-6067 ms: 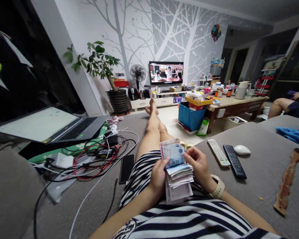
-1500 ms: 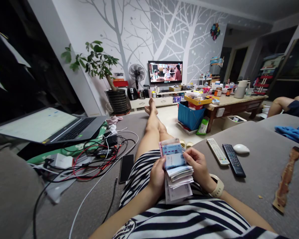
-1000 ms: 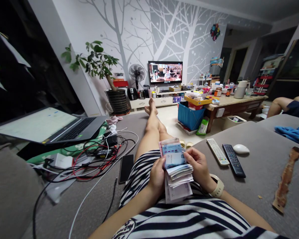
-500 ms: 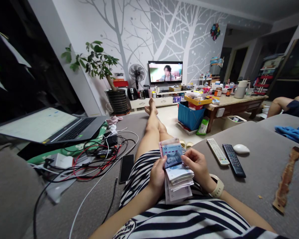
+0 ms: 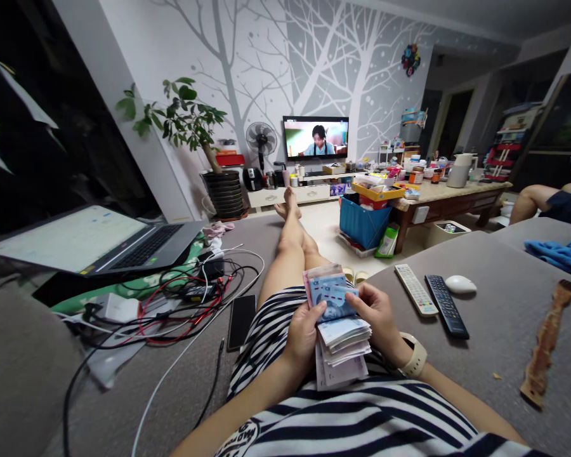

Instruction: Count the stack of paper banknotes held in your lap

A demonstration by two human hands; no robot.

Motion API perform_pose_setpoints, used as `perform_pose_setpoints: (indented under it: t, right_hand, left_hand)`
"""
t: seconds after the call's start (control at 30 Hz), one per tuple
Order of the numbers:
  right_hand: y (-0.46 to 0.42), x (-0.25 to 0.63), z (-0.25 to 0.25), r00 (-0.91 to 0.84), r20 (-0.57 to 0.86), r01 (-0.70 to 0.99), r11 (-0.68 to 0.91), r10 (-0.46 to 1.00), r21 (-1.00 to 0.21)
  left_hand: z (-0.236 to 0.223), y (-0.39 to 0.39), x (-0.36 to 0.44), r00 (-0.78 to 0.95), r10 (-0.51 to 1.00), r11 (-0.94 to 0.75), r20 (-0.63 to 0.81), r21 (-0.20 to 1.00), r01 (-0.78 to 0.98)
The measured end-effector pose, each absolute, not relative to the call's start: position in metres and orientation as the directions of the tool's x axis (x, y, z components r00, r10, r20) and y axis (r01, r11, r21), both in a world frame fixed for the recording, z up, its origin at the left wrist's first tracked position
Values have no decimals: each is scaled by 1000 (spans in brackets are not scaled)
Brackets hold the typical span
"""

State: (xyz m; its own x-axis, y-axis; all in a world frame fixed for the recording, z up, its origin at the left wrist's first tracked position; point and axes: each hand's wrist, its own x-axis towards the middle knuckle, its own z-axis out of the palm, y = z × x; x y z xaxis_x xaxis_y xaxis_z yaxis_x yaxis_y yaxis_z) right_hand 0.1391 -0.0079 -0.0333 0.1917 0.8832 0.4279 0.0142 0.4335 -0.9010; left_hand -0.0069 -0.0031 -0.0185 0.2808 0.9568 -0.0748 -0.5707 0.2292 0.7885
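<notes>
My left hand (image 5: 304, 334) is closed on a stack of banknotes (image 5: 345, 343) over my lap, its thumb pressed on the face of a blue note. From the other side my right hand (image 5: 377, 317) pinches the edge of a blue banknote (image 5: 333, 298) between thumb and fingers. Pinkish notes show behind the blue ones at the top left. The lower part of the stack is folded over in several layers towards me. A pale watch sits on my right wrist. My left fingers are mostly hidden behind the money.
On the sofa at right lie a white remote (image 5: 415, 291), a black remote (image 5: 447, 306), a white mouse (image 5: 460, 284) and a brown strip (image 5: 547, 346). At left are a phone (image 5: 242, 322), tangled cables (image 5: 204, 292) and a laptop (image 5: 143, 247). Another person's leg (image 5: 533, 203) shows far right.
My left thumb has shifted right onto the face of the blue note. A blue note in my right hand has moved slightly right, so two overlapping blue notes show.
</notes>
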Motion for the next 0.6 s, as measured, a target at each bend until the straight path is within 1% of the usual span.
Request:
perform_pose_setpoints:
  t: [0.23, 0.4, 0.6]
  right_hand:
    - [-13, 138, -31, 180, 481, -7, 490, 858, -872]
    - [-16, 139, -28, 146, 522, 30, 523, 841, -852]
    - [-15, 138, -29, 139, 505, 12, 509, 852, -861]
  left_hand:
    - [-16, 0, -6, 129, 985, 172, -118, 797, -579]
    - [-7, -3, -8, 88, 990, 138, -108, 847, -513]
    - [-5, -3, -8, 79, 992, 126, -101, 858, -499]
